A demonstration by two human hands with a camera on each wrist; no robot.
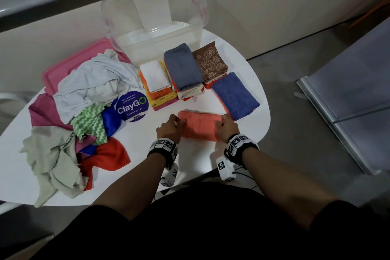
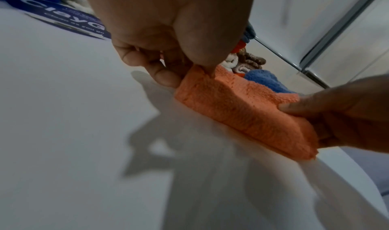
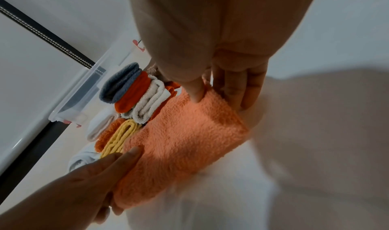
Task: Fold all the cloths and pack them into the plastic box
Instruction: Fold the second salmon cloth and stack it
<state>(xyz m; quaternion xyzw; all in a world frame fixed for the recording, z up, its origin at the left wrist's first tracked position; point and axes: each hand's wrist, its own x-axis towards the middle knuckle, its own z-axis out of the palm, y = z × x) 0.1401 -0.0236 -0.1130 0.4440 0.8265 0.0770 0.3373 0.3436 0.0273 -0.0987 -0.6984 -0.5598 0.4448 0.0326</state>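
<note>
A folded salmon-orange cloth (image 1: 199, 125) lies on the white table (image 1: 190, 164) right in front of me. My left hand (image 1: 169, 129) pinches its left end (image 2: 197, 77) and my right hand (image 1: 226, 127) pinches its right end (image 3: 212, 97), thumbs on top. Behind it stand stacks of folded cloths (image 1: 164, 84), topped white, grey-blue (image 1: 182, 67), brown paisley (image 1: 210, 63) and blue (image 1: 235, 95). The clear plastic box (image 1: 156, 36) stands at the table's far edge, with nothing visible inside. A heap of unfolded cloths (image 1: 84, 116) covers the left of the table.
A pink lid (image 1: 63, 67) lies under the back of the heap. A round purple "ClayGo" sticker (image 1: 132, 108) sits on the table between heap and stacks. The table's rounded edge runs close on the right; a grey metal panel (image 1: 348, 101) stands beyond it.
</note>
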